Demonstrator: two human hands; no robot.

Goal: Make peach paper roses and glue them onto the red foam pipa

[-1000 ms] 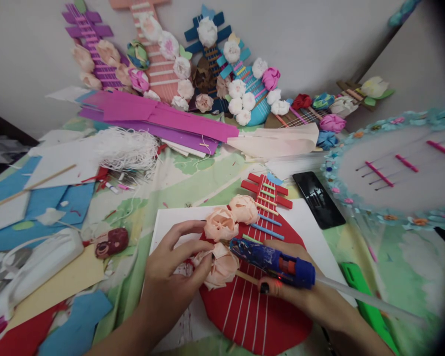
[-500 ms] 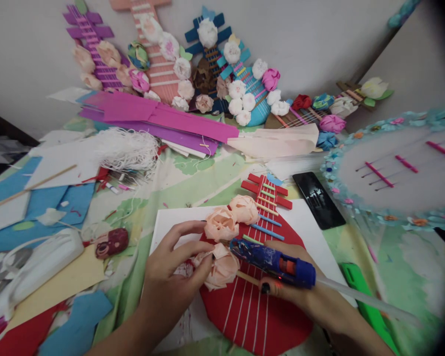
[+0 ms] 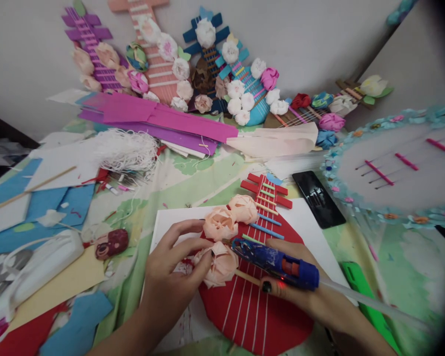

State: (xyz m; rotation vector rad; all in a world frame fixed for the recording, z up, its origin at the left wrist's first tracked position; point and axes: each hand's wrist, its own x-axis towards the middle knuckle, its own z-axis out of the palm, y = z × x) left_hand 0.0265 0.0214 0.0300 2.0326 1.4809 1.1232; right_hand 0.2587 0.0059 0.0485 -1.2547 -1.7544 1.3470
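A red paper guitar (image 3: 278,316) with white strings and small coloured bars lies on a white sheet. On its left side sit peach paper flowers: an upper flower (image 3: 244,208), a middle flower (image 3: 221,224) and a lower flower (image 3: 219,266). Thumb and fingers of my left hand (image 3: 174,274) pinch the lower flower at its left edge. My right hand (image 3: 300,291) is wrapped round a blue hot glue gun (image 3: 278,264) with a red light glowing. The gun's nozzle points left, at the gap between the middle and lower flowers. A clear glue stick (image 3: 371,299) trails from its rear.
A black phone (image 3: 318,199) and a green case-like object (image 3: 367,301) lie to the right. White string (image 3: 128,152), purple paper (image 3: 163,121) and blue paper scraps (image 3: 77,324) are at left and back. Flowered paper guitars (image 3: 159,74) lean on the wall; a flower-edged oval (image 3: 411,173) stands right.
The glue gun has shifted slightly right, its nozzle drawing back a little from the flowers. My left hand stays on the lower flower.
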